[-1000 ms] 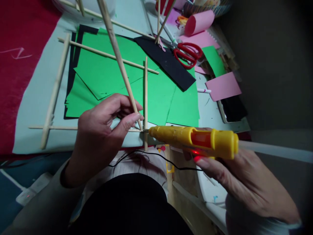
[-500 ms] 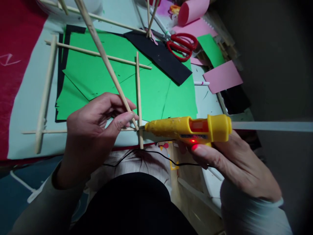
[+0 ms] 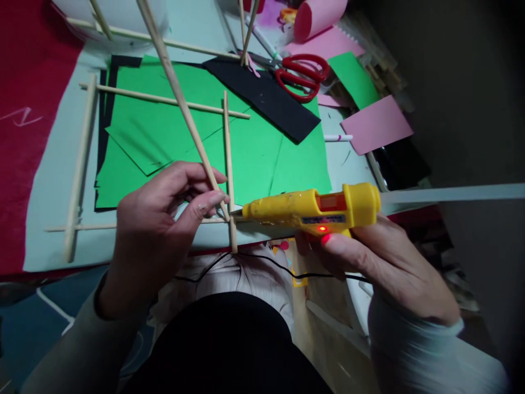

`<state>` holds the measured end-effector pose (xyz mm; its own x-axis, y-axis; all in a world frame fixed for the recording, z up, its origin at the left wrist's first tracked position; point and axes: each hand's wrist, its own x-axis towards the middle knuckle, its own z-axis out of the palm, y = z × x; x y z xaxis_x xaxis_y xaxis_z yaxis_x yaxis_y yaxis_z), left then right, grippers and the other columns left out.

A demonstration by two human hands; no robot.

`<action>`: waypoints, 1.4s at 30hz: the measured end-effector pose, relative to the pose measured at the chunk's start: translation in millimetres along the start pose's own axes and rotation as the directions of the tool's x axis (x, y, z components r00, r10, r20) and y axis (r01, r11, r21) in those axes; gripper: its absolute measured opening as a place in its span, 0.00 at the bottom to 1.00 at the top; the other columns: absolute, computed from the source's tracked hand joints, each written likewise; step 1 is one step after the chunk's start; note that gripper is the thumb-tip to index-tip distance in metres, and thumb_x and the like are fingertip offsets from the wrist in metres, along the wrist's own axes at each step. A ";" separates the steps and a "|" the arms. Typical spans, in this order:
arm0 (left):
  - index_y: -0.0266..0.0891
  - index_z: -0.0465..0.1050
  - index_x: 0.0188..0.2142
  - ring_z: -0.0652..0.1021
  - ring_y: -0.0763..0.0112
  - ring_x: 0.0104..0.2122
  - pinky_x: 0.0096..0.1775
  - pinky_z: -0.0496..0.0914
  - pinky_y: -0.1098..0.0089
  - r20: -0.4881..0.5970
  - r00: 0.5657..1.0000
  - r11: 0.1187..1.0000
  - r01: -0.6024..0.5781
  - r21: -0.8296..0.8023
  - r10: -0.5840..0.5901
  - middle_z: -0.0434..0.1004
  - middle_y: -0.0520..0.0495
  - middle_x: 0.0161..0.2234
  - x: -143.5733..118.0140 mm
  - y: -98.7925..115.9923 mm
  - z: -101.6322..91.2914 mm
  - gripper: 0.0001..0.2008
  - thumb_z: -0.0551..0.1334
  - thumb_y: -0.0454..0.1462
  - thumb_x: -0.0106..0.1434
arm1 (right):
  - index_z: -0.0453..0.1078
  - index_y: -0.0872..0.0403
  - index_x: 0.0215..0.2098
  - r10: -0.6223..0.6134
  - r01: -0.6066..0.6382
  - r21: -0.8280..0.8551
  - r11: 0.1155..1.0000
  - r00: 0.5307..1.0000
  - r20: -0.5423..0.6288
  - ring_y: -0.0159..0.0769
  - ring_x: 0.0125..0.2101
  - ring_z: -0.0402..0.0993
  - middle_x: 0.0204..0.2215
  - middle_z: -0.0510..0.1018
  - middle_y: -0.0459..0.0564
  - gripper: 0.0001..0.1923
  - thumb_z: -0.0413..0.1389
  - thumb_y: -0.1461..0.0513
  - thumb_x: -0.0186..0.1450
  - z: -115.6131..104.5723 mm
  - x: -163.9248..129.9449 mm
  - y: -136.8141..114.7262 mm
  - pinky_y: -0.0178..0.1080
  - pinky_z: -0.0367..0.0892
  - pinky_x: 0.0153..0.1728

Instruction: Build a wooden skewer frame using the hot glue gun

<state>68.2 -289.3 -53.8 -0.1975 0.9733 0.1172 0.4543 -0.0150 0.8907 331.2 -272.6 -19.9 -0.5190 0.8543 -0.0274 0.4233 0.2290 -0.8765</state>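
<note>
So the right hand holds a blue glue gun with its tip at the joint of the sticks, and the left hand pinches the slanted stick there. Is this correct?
Not quite: the glue gun is yellow, not blue, as the head view shows. The rest stands: the right hand holds it with its tip at the joint of the sticks, and the left hand pinches the slanted stick there.

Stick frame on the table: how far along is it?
Done: a flat stick frame already lies over the green paper. In hand: the left hand holds a slanted stick at the near corner while the right hand aims the yellow glue gun at that joint. Left: the paper sheets lie loose, the red scissors aside.
</note>
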 end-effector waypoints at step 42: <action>0.48 0.79 0.41 0.79 0.75 0.29 0.32 0.74 0.76 0.087 0.996 0.997 0.002 0.073 -0.009 0.81 0.56 0.31 11.5 7.0 10.1 0.07 0.65 0.34 0.65 | 0.75 0.54 0.33 0.284 -0.216 0.727 0.652 0.958 0.029 0.30 0.21 0.58 0.30 0.76 0.52 0.15 0.60 0.51 0.69 -1.4 -5.1 27.8 0.34 0.54 0.14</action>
<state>77.9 -275.9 -50.6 -0.1251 0.9896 0.0707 0.5164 0.0041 0.8564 346.6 -270.0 -43.4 -0.3988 0.8701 -0.2897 -0.1517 -0.3742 -0.9149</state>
